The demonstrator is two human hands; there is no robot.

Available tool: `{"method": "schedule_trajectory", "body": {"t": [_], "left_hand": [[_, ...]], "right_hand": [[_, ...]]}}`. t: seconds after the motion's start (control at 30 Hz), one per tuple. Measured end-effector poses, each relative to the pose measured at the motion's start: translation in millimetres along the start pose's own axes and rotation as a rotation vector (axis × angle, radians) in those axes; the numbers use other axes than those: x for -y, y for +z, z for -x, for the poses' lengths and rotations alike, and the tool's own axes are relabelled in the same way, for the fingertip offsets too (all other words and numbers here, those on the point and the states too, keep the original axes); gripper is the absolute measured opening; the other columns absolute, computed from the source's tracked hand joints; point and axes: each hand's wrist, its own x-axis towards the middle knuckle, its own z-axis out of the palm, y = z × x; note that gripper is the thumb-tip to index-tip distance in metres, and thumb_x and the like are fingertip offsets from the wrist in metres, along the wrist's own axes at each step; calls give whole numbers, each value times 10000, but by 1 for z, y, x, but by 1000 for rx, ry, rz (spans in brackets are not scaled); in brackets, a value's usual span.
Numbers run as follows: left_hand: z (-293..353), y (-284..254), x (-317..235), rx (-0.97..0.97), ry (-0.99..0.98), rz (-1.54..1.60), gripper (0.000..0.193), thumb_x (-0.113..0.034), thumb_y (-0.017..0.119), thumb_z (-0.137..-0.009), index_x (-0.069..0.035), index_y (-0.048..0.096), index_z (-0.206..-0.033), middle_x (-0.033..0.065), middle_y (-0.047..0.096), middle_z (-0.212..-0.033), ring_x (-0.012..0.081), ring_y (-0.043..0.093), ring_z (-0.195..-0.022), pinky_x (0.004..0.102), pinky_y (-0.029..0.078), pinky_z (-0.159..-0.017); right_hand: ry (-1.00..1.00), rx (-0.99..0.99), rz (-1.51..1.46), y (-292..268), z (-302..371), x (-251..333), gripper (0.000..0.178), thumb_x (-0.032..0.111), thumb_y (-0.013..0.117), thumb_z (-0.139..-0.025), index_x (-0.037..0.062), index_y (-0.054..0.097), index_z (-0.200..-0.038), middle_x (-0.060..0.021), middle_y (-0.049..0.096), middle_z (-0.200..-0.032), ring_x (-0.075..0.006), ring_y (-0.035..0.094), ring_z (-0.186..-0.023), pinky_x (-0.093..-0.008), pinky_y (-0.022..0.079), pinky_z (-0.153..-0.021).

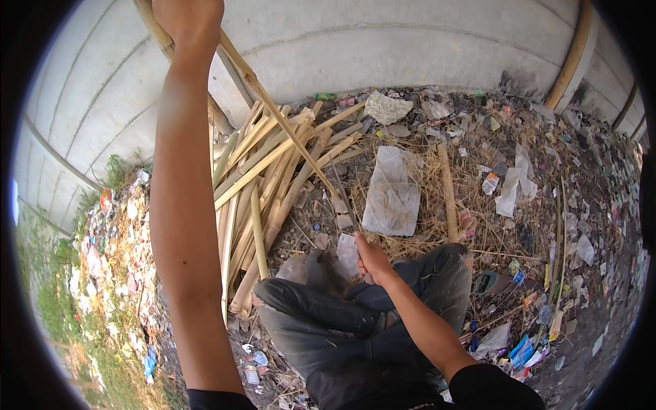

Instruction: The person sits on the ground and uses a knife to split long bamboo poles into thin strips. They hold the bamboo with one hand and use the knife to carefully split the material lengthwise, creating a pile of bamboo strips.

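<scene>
My left arm is stretched far up, and my left hand (188, 22) is closed at the top edge of the picture around the upper end of a bamboo strip (280, 116). The strip slants down to the right, toward the ground before my knees. Over my lap, my right hand (373, 260) is wrapped around the handle of a knife. The knife's narrow dark blade (349, 206) points away from me and lies beside the strip's lower end; whether they touch I cannot tell. A pile of split bamboo strips (273, 174) lies left of the knife.
My bent legs (307, 307) are in dark trousers on littered ground. Ahead lie a pale flat slab (392, 195), a rough stone chunk (387, 108) and a short bamboo piece (447, 191). A grey panel wall (396, 55) closes the back. Scattered trash (523, 348) spreads right.
</scene>
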Motion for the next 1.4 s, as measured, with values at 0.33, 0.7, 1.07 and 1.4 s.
{"method": "schedule_trajectory", "body": {"t": [0.33, 0.7, 1.07, 1.4], "left_hand": [[-7, 0, 11, -5, 77, -24, 655, -492, 451, -1053, 124, 650, -958, 185, 623, -714, 296, 611, -700, 462, 462, -670], [-10, 7, 15, -40, 191, 7, 624, -443, 449, -1058, 149, 626, -1150, 261, 673, -913, 362, 655, -919, 459, 481, -831], [-2, 12, 6, -35, 83, -15, 592, -425, 439, -1064, 120, 620, -1209, 270, 681, -987, 374, 655, -975, 481, 479, -865], [-10, 16, 21, -114, 246, -95, 597, -441, 444, -1059, 119, 650, -1074, 280, 657, -884, 394, 641, -896, 495, 473, -836]], "right_hand": [[112, -19, -50, 7, -3, -12, 635, 655, 533, -969, 74, 498, -715, 5, 428, -533, -130, 437, -413, -354, 438, -454], [131, 6, -17, -10, -30, -26, 608, 650, 545, -961, 102, 478, -706, 3, 430, -537, -132, 439, -416, -358, 425, -445], [104, 20, 37, -18, -29, -13, 617, 648, 541, -964, 88, 497, -708, -9, 463, -547, -146, 458, -427, -361, 448, -460], [72, 7, 94, -20, -44, 5, 647, 643, 543, -972, 61, 513, -690, -26, 484, -541, -151, 463, -417, -361, 440, -442]]}}
